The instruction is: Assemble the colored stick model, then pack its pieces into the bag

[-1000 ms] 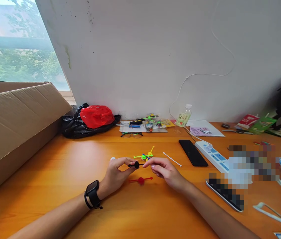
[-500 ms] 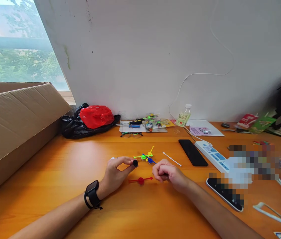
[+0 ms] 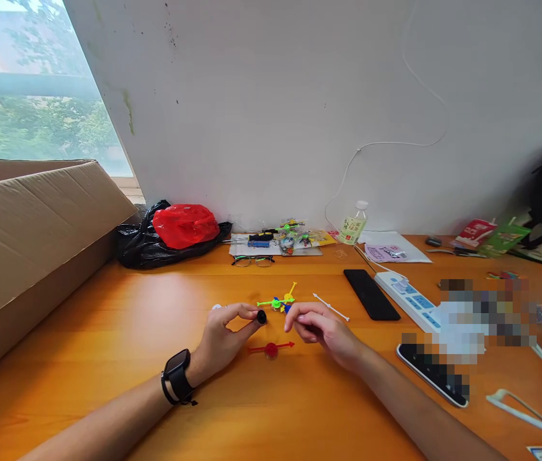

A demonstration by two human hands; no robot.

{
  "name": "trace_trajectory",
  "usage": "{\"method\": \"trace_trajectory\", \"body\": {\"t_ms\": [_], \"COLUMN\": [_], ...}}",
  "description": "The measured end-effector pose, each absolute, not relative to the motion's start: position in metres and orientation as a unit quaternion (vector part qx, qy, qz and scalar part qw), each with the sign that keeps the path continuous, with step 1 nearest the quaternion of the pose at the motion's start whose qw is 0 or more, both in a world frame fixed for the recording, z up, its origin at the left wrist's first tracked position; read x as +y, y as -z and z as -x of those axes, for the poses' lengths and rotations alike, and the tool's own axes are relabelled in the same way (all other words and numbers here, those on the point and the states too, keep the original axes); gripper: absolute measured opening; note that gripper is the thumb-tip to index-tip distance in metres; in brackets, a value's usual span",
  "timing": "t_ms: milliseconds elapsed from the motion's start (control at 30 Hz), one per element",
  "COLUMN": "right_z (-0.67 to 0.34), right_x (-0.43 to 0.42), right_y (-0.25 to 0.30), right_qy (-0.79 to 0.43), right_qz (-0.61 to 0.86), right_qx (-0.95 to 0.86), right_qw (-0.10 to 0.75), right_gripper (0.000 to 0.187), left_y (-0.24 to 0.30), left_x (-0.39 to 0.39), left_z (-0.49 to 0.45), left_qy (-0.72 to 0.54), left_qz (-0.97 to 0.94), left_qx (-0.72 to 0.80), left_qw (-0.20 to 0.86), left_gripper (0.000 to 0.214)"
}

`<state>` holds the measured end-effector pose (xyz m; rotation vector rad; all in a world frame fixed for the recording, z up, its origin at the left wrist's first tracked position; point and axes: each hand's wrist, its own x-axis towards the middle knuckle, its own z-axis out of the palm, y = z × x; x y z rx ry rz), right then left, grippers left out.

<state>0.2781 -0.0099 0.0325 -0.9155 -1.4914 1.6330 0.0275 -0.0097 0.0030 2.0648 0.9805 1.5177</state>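
My left hand [image 3: 225, 331], with a black watch on its wrist, pinches a small black cylinder [image 3: 262, 317] between thumb and fingertips. Its round end faces me. A bit of something white [image 3: 216, 307] shows behind the knuckles. Close by on the right hovers my right hand [image 3: 316, 325], index finger stretched out and the others loosely bent, with nothing visible in it. Below and between the hands lies a red arrow spinner [image 3: 271, 349]. Beyond them are a green spinner [image 3: 275, 303], a yellow one [image 3: 289, 297] and a blue one [image 3: 286, 308], partly covered by my right hand. A white arrow [image 3: 331, 307] lies behind that hand.
A cardboard box [image 3: 40, 237] stands at left, beside black and red plastic bags [image 3: 187, 225]. Glasses [image 3: 253, 261], a bottle [image 3: 353, 224] and small packets [image 3: 295, 240] sit near the wall. At right are a black phone [image 3: 371, 294] and a power strip [image 3: 412, 301].
My right hand has shifted slightly left and its index finger has straightened, now covering more of the blue spinner. My left hand still holds the black cylinder in nearly the same place.
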Motion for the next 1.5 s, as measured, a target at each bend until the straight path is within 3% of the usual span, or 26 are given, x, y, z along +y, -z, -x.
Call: {"method": "trace_trajectory", "body": {"t_ms": [300,533,700,833,933,1033,1267,1500], "right_z": [-0.275,-0.275,-0.276,-0.28,-0.284,-0.288,-0.285,-0.276], "right_x": [-0.013,-0.013,-0.012,-0.011,-0.009,-0.006,-0.007,-0.01], "right_y": [-0.038,-0.035,-0.04,-0.042,-0.039,-0.037,-0.039,-0.034], "right_qy": [-0.628,-0.633,-0.707,-0.785,-0.814,-0.817,-0.789,-0.672], "right_qz": [0.384,0.381,0.358,0.317,0.245,0.186,0.242,0.353], "right_qx": [-0.6,-0.582,-0.466,-0.417,-0.455,-0.467,-0.448,-0.52], "right_qw": [0.312,0.338,0.393,0.331,0.267,0.283,0.343,0.392], "right_gripper": [0.041,0.036,0.046,0.049,0.075,0.085,0.069,0.039], "left_y": [-0.003,-0.004,-0.005,-0.005,-0.004,-0.004,-0.002,-0.001], "left_x": [-0.012,-0.013,-0.013,-0.012,-0.011,-0.012,-0.012,-0.012], "left_z": [-0.027,-0.028,-0.028,-0.027,-0.027,-0.027,-0.028,-0.028], "left_qy": [-0.519,-0.513,-0.54,-0.549,-0.55,-0.556,-0.557,-0.532], "left_qz": [-0.755,-0.757,-0.737,-0.731,-0.731,-0.726,-0.729,-0.753], "left_qx": [0.341,0.347,0.362,0.365,0.367,0.368,0.358,0.34], "left_qw": [0.211,0.21,0.185,0.175,0.17,0.165,0.172,0.187], "left_gripper": [0.013,0.015,0.013,0.015,0.013,0.011,0.009,0.006]}}
